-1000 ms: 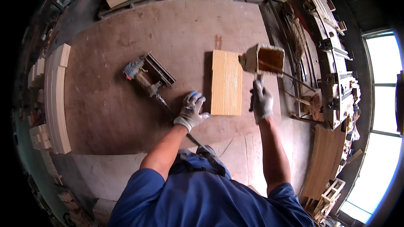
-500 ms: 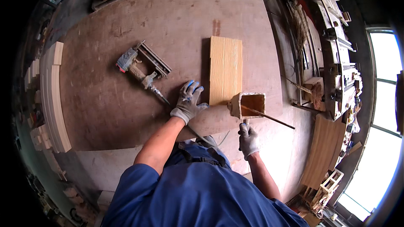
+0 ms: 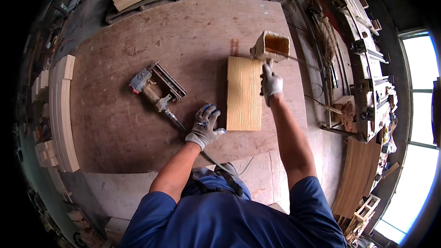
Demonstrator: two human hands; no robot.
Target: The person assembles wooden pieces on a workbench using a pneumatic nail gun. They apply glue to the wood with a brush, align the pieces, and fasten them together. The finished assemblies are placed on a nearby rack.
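Raised from the plank's near end, right hand point(image 3: 272, 84) grips glue roller point(image 3: 271, 46) at glue-streaked plank's point(image 3: 244, 94) far end; left hand point(image 3: 204, 124) rests spread on workbench point(image 3: 115, 124); judging by this, spreading continues, needing another pass.

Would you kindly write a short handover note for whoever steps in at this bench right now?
Left hand: gloved, flat on the workbench beside the left edge of the board, holding nothing.
Right hand: gloved, gripping the handle of a glue roller, whose head sits at the board's far end.
The pale board lies flat mid-bench; the nail gun rests to its left with its hose running toward the body.
Done: the board's face looks ridged all over, probably coated.
Left: I cannot tell whether more passes are needed; nail gun untouched.
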